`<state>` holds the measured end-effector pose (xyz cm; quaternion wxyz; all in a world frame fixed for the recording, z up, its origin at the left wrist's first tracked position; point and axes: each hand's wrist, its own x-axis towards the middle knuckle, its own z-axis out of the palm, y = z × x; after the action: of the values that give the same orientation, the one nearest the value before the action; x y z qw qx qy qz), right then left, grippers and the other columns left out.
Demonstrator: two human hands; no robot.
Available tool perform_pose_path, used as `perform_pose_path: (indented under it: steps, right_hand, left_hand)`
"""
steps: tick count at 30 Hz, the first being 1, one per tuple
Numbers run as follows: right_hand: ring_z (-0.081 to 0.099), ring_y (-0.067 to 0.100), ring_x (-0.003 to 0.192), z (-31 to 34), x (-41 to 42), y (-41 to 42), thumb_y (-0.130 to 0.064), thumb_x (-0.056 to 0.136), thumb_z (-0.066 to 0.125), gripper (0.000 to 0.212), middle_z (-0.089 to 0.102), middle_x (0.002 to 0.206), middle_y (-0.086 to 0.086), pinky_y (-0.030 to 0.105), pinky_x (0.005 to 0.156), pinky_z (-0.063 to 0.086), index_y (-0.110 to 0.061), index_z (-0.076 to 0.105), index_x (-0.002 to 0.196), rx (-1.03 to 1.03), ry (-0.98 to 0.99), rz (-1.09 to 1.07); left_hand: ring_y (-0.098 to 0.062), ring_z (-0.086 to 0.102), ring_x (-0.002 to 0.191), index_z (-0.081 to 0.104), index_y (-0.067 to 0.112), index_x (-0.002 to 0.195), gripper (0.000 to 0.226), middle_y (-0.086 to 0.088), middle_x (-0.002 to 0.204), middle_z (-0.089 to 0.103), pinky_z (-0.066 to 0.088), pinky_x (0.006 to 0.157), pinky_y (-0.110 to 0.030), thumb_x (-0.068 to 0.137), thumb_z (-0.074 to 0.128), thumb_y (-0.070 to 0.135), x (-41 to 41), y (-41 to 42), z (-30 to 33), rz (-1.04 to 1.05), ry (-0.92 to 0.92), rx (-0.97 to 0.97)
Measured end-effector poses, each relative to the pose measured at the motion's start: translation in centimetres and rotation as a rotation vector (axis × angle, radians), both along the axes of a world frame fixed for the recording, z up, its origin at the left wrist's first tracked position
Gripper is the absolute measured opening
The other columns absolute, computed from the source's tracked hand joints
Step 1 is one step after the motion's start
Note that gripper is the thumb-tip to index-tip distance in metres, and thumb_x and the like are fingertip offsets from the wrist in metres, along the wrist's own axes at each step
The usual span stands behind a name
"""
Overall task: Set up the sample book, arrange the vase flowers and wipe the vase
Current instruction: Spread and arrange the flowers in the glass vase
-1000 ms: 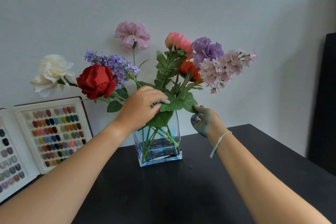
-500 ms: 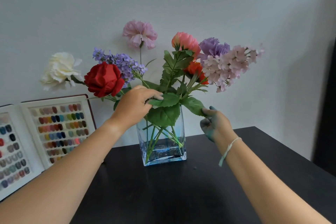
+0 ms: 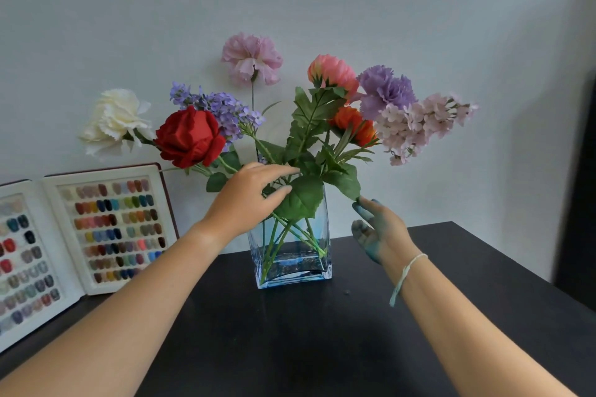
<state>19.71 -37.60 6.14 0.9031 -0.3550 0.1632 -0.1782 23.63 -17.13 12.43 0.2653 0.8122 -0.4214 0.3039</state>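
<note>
A clear, blue-tinted glass vase (image 3: 324, 222) stands mid-table and holds artificial flowers: a red rose (image 3: 190, 137), a white carnation (image 3: 117, 118), a pink carnation (image 3: 251, 56), purple and orange blooms (image 3: 385, 90), and a lilac spray (image 3: 422, 121). My left hand (image 3: 251, 203) reaches over the vase mouth, its straightened fingers touching the stems and a large green leaf (image 3: 304, 200). My right hand (image 3: 377, 232), stained blue-green, is open beside the vase's right side, one fingertip at the tip of a leaf. The sample book (image 3: 73, 245) stands open at the left against the wall, showing rows of coloured nail tips.
The black table (image 3: 290, 348) runs to the pale wall behind. A dark upright object (image 3: 580, 203) stands at the right edge. A small speck (image 3: 347, 292) lies on the table near the vase.
My left hand's fingers have uncurled from over the leaves and now lie straighter among the stems. My right hand has opened and dropped slightly. The view shifted a little.
</note>
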Motion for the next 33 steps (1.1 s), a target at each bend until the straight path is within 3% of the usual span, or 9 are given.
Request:
perform_pose_path:
  steps: [6, 9, 11, 17, 24, 30, 33]
  right_hand:
    - [0.04, 0.016, 0.057, -0.3, -1.0, 1.3, -0.013, 0.084, 0.06, 0.04, 0.056, 0.091, 0.006, 0.017, 0.041, 0.048, -0.016, 0.043, 0.121, -0.1, -0.001, -0.065]
    - [0.045, 0.016, 0.052, -0.9, -1.4, 2.8, -0.011, 0.084, 0.058, 0.029, 0.054, 0.088, 0.006, 0.02, 0.041, 0.048, -0.017, 0.048, 0.111, -0.183, -0.012, -0.084]
    - [0.047, 0.012, 0.042, -1.1, -1.6, 3.9, -0.011, 0.084, 0.057, 0.02, 0.053, 0.081, 0.006, 0.024, 0.044, 0.047, -0.018, 0.053, 0.103, -0.237, -0.012, -0.055]
    - [0.046, 0.02, 0.063, -0.8, -1.5, 5.8, -0.008, 0.083, 0.057, 0.015, 0.052, 0.086, 0.009, 0.022, 0.041, 0.046, -0.023, 0.057, 0.087, -0.333, -0.039, -0.02]
    - [0.047, 0.022, 0.063, -1.6, -1.5, 5.6, -0.005, 0.082, 0.055, 0.015, 0.052, 0.08, 0.011, 0.019, 0.039, 0.045, -0.019, 0.059, 0.086, -0.339, -0.029, -0.019]
    - [0.045, 0.013, 0.043, -2.2, -1.6, 5.7, -0.005, 0.082, 0.054, 0.015, 0.05, 0.069, 0.011, 0.02, 0.038, 0.042, -0.017, 0.059, 0.089, -0.351, -0.029, -0.012]
    - [0.048, 0.021, 0.058, -1.8, -2.0, 5.7, -0.009, 0.084, 0.055, 0.019, 0.054, 0.083, 0.014, 0.02, 0.039, 0.044, -0.017, 0.06, 0.1, -0.398, -0.037, -0.032]
  left_hand:
    - [-0.004, 0.039, 0.12, 0.051, 0.034, 0.126, 0.046, 0.016, 0.129, 0.049, 0.025, 0.102, -0.021, 0.081, 0.055, 0.029, -0.4, 1.8, -1.9, -0.011, 0.067, 0.161]
    - [-0.01, 0.04, 0.12, 0.045, 0.035, 0.131, 0.052, 0.009, 0.137, 0.048, 0.028, 0.101, -0.022, 0.082, 0.059, 0.025, -0.2, 1.8, -2.6, 0.093, -0.01, 0.27]
    - [-0.02, 0.047, 0.117, 0.045, 0.027, 0.133, 0.053, 0.002, 0.132, 0.055, 0.036, 0.097, -0.029, 0.083, 0.053, 0.011, 0.2, 1.4, -2.6, 0.162, -0.072, 0.252]
    - [-0.031, 0.057, 0.101, 0.065, 0.01, 0.11, 0.045, -0.01, 0.108, 0.069, 0.046, 0.083, -0.038, 0.078, 0.042, -0.011, 1.3, 1.7, -0.7, 0.216, -0.132, 0.145]
    - [-0.028, 0.056, 0.098, 0.069, 0.016, 0.104, 0.047, -0.006, 0.106, 0.07, 0.044, 0.081, -0.034, 0.076, 0.046, -0.015, 2.7, 3.2, 1.7, 0.172, -0.167, 0.232]
    - [-0.028, 0.058, 0.085, 0.069, 0.017, 0.106, 0.045, -0.007, 0.094, 0.07, 0.048, 0.077, -0.037, 0.072, 0.054, -0.009, 2.3, 3.6, -1.1, 0.193, -0.208, 0.178]
    - [-0.029, 0.059, 0.084, 0.068, 0.013, 0.106, 0.047, -0.002, 0.092, 0.073, 0.05, 0.074, -0.041, 0.067, 0.058, -0.01, 1.9, 3.5, -1.3, 0.163, -0.287, 0.199]
